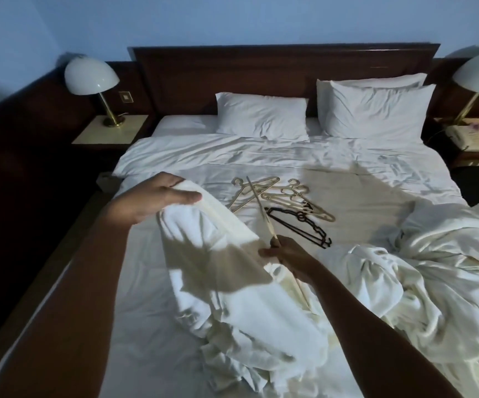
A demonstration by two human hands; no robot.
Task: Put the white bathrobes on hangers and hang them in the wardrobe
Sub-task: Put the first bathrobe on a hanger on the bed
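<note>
over the near half of the bed (pixel 333 168), the work looks barely begun. the left hand (pixel 157 198) lifts a folded edge of a white bathrobe (pixel 218 254), fingers fairly straight on top with the cloth caught under the thumb side, so its grip is a loose pinch, not a fist. the right hand (pixel 282 252) is curled round a pale hanger (pixel 264 218) at the robe's near edge. that hanger's long axis runs from the hand away toward the headboard, slightly leftward, and a second thin length shows below the hand, running toward the viewer over the cloth; which end is the hook i cannot tell. the robe itself trails from the raised hand down toward the foot of the bed, crumpled there.

by my judgement no robe is on a hanger yet: this one is only being brought to its hanger. a second heap of white cloth (pixel 404 268) lies to the right, likely another robe, untouched. spare pale hangers (pixel 287 196) and a black hanger (pixel 304 228) lie mid-bed, hooks pointing various ways. the wardrobe is not in view, so all the hanging is left.
</note>
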